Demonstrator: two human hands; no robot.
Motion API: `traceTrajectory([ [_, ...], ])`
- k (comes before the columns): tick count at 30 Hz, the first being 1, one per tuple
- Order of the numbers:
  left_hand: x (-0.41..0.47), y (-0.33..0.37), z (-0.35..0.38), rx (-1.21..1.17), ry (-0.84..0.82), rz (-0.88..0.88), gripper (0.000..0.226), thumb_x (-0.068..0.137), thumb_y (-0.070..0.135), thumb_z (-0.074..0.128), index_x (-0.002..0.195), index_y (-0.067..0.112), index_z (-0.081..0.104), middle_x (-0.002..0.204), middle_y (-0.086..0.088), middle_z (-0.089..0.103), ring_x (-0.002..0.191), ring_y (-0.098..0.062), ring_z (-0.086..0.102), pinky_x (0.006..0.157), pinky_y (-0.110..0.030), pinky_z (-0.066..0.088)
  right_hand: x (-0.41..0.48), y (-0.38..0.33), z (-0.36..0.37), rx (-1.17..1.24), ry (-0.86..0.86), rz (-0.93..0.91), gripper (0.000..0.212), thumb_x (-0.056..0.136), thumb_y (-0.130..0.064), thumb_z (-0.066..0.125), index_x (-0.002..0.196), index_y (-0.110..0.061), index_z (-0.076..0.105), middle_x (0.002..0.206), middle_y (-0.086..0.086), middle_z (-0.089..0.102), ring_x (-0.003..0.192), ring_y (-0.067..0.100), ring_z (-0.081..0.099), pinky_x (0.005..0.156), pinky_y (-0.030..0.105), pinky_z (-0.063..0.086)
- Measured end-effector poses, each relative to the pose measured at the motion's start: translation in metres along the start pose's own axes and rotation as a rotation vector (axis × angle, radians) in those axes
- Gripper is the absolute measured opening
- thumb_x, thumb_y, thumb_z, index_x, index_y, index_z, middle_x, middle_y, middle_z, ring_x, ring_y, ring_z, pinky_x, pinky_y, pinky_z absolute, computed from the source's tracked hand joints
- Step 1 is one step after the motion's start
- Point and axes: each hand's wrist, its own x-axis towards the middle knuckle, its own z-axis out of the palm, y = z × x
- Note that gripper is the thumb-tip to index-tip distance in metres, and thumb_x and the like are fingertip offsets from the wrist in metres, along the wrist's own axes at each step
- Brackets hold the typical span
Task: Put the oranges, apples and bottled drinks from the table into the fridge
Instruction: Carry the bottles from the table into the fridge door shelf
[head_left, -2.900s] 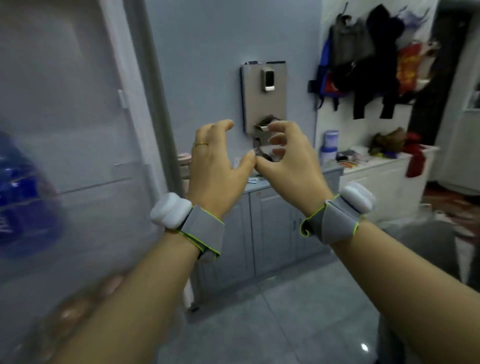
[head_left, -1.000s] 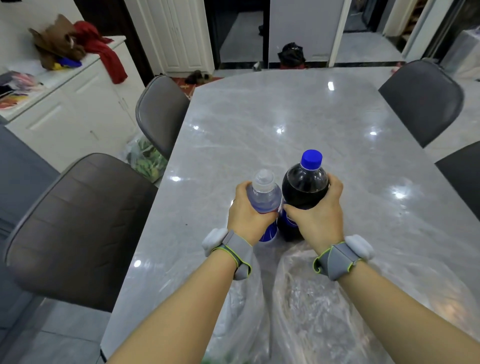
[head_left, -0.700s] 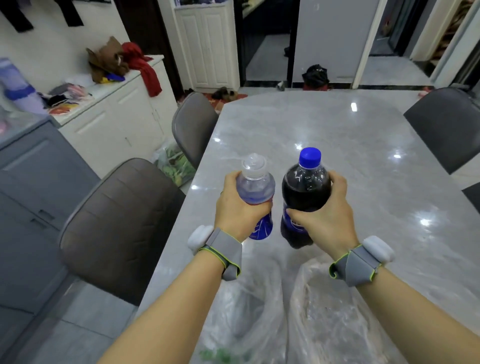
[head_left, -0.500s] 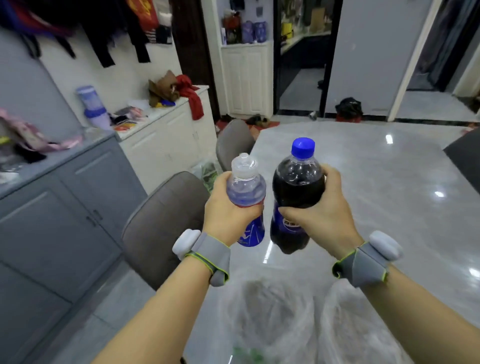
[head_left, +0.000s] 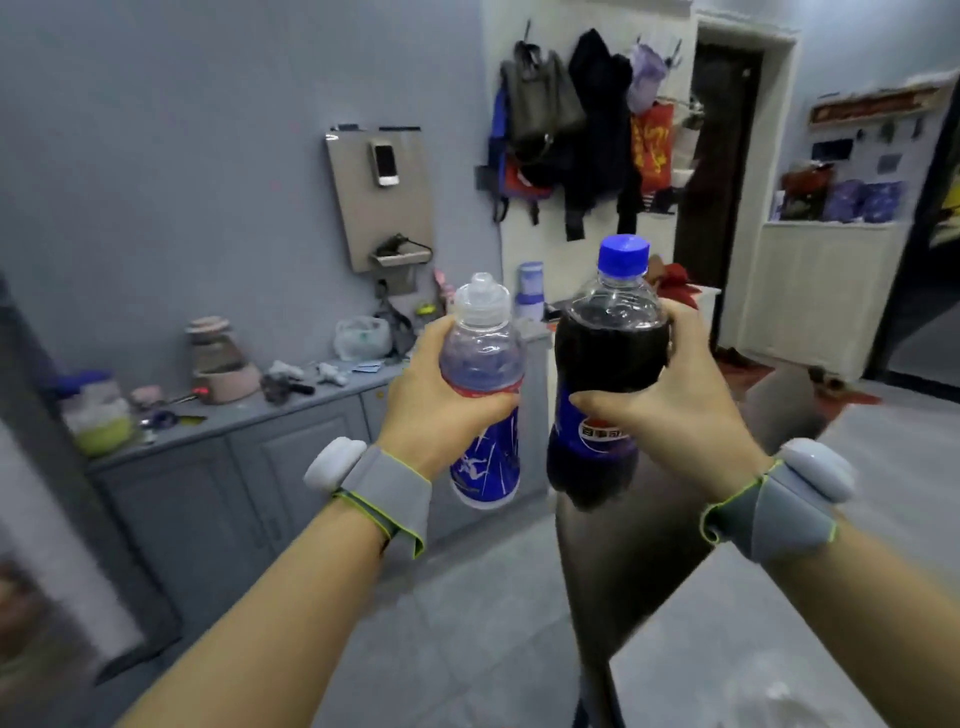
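At far left a grey counter runs along the wall, cluttered with small containers too blurred to name. Right of it, the left hand is wrapped around the middle of a clear bottle with a blue label and a pale sports cap, held upright in the air, fingers curled closed on it. Just beside that, nearly touching, the right hand grips a dark cola bottle with a blue cap, also upright, thumb across the front and fingers behind. Both wrists wear grey bands. Beneath the cola bottle stands a dark chair back, and the desk edge shows at near right. Bags and coats hang on the far wall.
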Motion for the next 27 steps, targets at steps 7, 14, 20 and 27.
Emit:
traceTrajectory([
  [7, -0.026, 0.025, -0.133, 0.144, 0.211, 0.063, 0.073, 0.060, 0.020, 0.083, 0.121, 0.030, 0.044, 0.114, 0.006, 0.061, 0.106, -0.018, 0.060, 0.088, -0.036, 0.051, 0.009, -0.082, 0.089, 0.192, -0.166, -0.172, 0.086, 0.052, -0.025, 0.080, 0.125, -0.031, 0.036, 0.107, -0.018, 0.055, 0.098, 0.002, 0.055, 0.084, 0.030, 0.047],
  [14, -0.067, 0.059, -0.251, 0.233, 0.469, 0.108, 0.068, 0.058, 0.025, 0.084, 0.116, 0.033, 0.048, 0.110, 0.007, 0.065, 0.098, -0.016, 0.064, 0.086, -0.043, 0.056, 0.004, -0.167, 0.173, 0.350, -0.304, -0.318, 0.084, 0.053, -0.026, 0.082, 0.123, -0.030, 0.037, 0.109, -0.012, 0.057, 0.102, 0.009, 0.058, 0.086, 0.036, 0.053],
  [20, -0.095, 0.081, -0.329, 0.304, 0.656, 0.175, 0.063, 0.062, 0.016, 0.082, 0.113, 0.029, 0.048, 0.107, 0.008, 0.064, 0.094, -0.011, 0.064, 0.079, -0.034, 0.057, -0.003, -0.232, 0.228, 0.420, -0.351, -0.422, 0.085, 0.052, -0.033, 0.080, 0.125, -0.028, 0.037, 0.111, -0.011, 0.056, 0.103, 0.011, 0.057, 0.089, 0.039, 0.052],
  [27, -0.092, 0.090, -0.414, 0.300, 0.748, 0.224, 0.073, 0.050, 0.023, 0.084, 0.114, 0.030, 0.048, 0.113, 0.003, 0.065, 0.102, -0.019, 0.064, 0.087, -0.044, 0.055, 0.008, -0.295, 0.290, 0.483, -0.323, -0.494, 0.085, 0.057, -0.028, 0.081, 0.128, -0.027, 0.035, 0.116, -0.009, 0.055, 0.106, 0.013, 0.056, 0.091, 0.039, 0.051],
])
